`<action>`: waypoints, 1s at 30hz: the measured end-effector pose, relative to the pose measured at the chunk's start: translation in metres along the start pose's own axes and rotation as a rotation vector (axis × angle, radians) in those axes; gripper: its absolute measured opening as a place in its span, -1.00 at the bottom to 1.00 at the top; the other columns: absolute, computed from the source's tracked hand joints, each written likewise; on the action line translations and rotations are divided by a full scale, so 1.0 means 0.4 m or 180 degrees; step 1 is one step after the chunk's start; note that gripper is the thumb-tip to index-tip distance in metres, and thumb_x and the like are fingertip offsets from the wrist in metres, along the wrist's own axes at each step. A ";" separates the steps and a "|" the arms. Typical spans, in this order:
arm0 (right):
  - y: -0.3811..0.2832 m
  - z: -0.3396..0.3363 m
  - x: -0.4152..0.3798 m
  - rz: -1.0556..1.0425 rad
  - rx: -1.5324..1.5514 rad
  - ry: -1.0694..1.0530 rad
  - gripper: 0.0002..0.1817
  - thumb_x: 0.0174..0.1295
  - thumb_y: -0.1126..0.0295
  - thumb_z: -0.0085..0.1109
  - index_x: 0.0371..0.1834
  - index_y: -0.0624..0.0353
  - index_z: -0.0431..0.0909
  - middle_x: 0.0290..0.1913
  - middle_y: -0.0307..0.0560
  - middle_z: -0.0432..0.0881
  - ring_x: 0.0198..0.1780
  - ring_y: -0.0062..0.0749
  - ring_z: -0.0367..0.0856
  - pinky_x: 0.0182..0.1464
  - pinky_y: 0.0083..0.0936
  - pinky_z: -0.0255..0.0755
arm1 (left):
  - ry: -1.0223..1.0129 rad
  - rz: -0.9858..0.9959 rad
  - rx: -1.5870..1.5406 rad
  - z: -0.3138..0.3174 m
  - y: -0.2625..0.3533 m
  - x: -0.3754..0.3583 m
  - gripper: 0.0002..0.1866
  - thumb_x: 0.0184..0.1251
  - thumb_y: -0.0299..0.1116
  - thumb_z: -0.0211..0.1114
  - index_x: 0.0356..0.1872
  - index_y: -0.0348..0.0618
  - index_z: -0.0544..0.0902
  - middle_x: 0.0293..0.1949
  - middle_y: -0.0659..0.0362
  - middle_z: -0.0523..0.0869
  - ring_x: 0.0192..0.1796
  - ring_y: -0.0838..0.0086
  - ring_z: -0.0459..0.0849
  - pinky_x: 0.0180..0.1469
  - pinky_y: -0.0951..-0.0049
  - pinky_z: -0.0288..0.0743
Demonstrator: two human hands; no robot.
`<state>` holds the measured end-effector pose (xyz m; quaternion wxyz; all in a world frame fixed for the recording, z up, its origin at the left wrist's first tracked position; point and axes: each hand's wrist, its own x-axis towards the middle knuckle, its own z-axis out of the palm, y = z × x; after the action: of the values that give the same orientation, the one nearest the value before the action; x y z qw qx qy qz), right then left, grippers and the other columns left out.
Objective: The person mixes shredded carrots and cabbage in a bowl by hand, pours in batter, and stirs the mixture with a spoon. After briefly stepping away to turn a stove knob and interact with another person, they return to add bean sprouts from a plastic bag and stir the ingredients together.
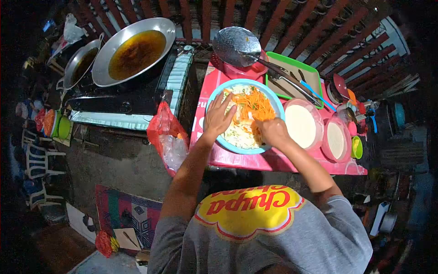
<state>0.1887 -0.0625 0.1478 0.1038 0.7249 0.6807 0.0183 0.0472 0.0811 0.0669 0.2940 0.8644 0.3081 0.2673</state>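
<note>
A light blue basin [245, 81] stands on the pink table cover [285, 160], holding shredded white vegetable [241, 133] with green bits and shredded orange carrot [260, 106]. My left hand [219, 118] rests at the basin's left side, fingers spread over the shreds. On the right side, my right hand [272, 131] reaches into the mix with its fingers curled against the carrot; its fingertips are partly hidden, so what lies inside them cannot be made out.
Two pink bowls [303, 123] [336, 139] of pale contents sit right of the basin. Behind are a green-rimmed tray [292, 61] with utensils and a skimmer [236, 45]. A large pan of dark oil [137, 54] stands left; a red plastic bag [164, 130] hangs nearer.
</note>
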 end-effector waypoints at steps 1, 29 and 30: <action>0.010 0.006 -0.007 -0.0021 -0.0007 0.0008 -0.77 -0.15 0.32 0.13 -0.34 -0.07 0.62 -0.60 -0.06 0.60 -0.56 -0.30 0.61 -0.48 -0.37 0.46 | 0.0019 -0.0012 0.0006 0.000 -0.002 0.004 -0.46 0.30 0.00 -0.06 0.26 0.02 0.29 0.27 -0.11 0.22 0.32 0.06 0.15 0.33 0.21 -0.01; 0.065 -0.132 -0.057 0.1278 0.0915 0.0357 -0.65 -0.08 0.32 0.14 -0.12 -0.06 0.57 -0.46 0.04 0.62 -0.39 -0.11 0.62 -0.33 -0.24 0.46 | -0.0127 -0.0092 0.0112 0.005 0.001 0.005 -0.43 0.29 0.03 -0.06 0.25 -0.02 0.29 0.21 -0.14 0.30 0.29 0.06 0.20 0.33 0.19 0.01; 0.080 -0.135 -0.055 0.1349 0.0832 0.0402 -0.64 -0.08 0.31 0.14 -0.12 -0.08 0.57 -0.47 0.03 0.62 -0.39 -0.11 0.62 -0.33 -0.23 0.46 | -0.0092 -0.0096 0.0180 0.010 0.002 0.007 -0.42 0.28 0.05 -0.05 0.25 -0.02 0.29 0.21 -0.14 0.30 0.28 0.05 0.22 0.32 0.17 0.01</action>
<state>0.2094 -0.0792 0.2086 -0.0396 0.8561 0.5154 -0.0033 0.0518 0.0811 0.0655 0.2779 0.8714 0.3242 0.2416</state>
